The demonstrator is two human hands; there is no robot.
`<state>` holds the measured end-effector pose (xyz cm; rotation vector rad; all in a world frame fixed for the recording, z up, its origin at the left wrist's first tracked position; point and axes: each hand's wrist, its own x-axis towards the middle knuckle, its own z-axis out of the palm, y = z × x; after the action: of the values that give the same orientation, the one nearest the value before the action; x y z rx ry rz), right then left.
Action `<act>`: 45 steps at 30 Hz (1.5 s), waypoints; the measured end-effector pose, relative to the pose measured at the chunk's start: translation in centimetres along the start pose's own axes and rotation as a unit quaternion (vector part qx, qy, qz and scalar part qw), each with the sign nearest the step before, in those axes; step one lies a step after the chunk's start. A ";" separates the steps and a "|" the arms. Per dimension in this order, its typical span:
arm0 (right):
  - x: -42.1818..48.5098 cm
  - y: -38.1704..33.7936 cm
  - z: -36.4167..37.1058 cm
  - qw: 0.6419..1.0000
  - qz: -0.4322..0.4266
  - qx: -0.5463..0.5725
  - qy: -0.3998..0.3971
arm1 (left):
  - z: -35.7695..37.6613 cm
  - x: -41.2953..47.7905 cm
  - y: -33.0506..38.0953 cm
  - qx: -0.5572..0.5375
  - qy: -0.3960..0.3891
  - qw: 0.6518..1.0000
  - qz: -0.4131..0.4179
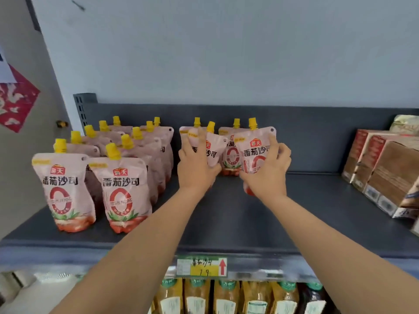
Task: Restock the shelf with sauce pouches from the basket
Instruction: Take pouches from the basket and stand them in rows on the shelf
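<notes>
Pink sauce pouches with yellow spout caps stand on a dark grey shelf (226,223). Two rows of several pouches (122,184) fill its left part. My left hand (196,164) grips a pouch (212,152) at the middle back, with another pouch close behind it. My right hand (267,175) holds a pouch (254,152) from its right side, just in front of a standing pouch (230,155). The bottom of the right-hand pouch is hidden by my hand. The basket is out of view.
Brown and red boxes (385,168) line the shelf's right end. A price label (201,267) with a red arrow sits on the shelf's front edge. Yellow bottles (226,298) stand on the shelf below. The shelf's back panel (317,137) rises behind the pouches.
</notes>
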<state>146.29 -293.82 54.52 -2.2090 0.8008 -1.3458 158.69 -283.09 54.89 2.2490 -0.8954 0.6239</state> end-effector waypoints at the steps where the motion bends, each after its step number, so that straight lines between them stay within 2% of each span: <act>1: 0.5 0.4 0.9 1.000 -0.008 -0.006 -0.006 | 0.9 0.6 -0.3 0.001 0.000 1.000 -0.008; 10: 2.3 1.7 6.7 1.000 0.009 -0.009 -0.019 | 4.3 2.6 -2.1 -0.031 0.033 0.997 -0.067; 20: 2.4 2.0 8.6 0.999 0.029 0.016 0.025 | 4.7 2.5 -3.0 -0.064 0.037 0.996 -0.045; 29: 1.8 2.8 7.7 0.996 0.046 0.045 -0.054 | 4.1 1.8 -3.3 0.003 0.012 0.999 -0.039; 33: 0.8 2.2 4.7 0.993 0.030 -0.022 -0.109 | 2.9 1.2 -3.2 0.033 -0.012 0.999 -0.033; 36: -0.8 1.6 1.7 0.980 0.004 -0.153 -0.127 | 1.4 -0.1 -2.3 0.040 -0.033 0.998 -0.028; 38: -2.7 1.1 -0.9 0.966 -0.014 -0.238 -0.097 | 0.3 -1.4 -1.3 0.042 -0.032 0.999 -0.011; 42: -7.5 0.5 -7.5 0.958 -0.060 -0.281 0.018 | -2.2 -4.5 1.0 0.018 0.008 0.997 0.073; 45: -12.0 0.9 -13.1 0.933 -0.042 -0.358 0.017 | -3.2 -8.3 3.8 -0.022 -0.004 0.986 0.165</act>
<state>129.97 -287.23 51.84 -2.7874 1.3977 -1.2587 149.84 -279.49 53.38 2.0811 -1.2873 0.7322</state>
